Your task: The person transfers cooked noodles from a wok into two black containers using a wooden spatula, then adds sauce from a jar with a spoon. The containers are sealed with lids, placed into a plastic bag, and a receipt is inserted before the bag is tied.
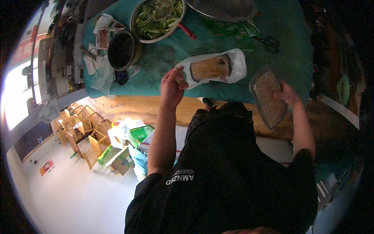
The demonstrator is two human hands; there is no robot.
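Observation:
A white plastic bag (238, 66) lies on the green-covered table (159, 63). In its mouth shows a rectangular block of tan, strand-like food (211, 68) with a dark border. My left hand (175, 86) is curled at the bag's left end, its fingers closed on the plastic. My right hand (287, 95) grips the right side of a flat, rounded rectangular packet or lid (268, 98), grey-brown with a pale rim. That piece is held tilted over the table's front edge, right of the bag; what it is made of is too dim to tell.
A bowl of chopped leafy greens (146, 25) holds a strainer with a red handle (187, 30). Left of it stand a dark pot (121, 50) and crumpled plastic bags (103, 71). Scissors (270, 44) lie back right, near a large metal pan (225, 10). Wooden chairs (84, 125) stand behind left.

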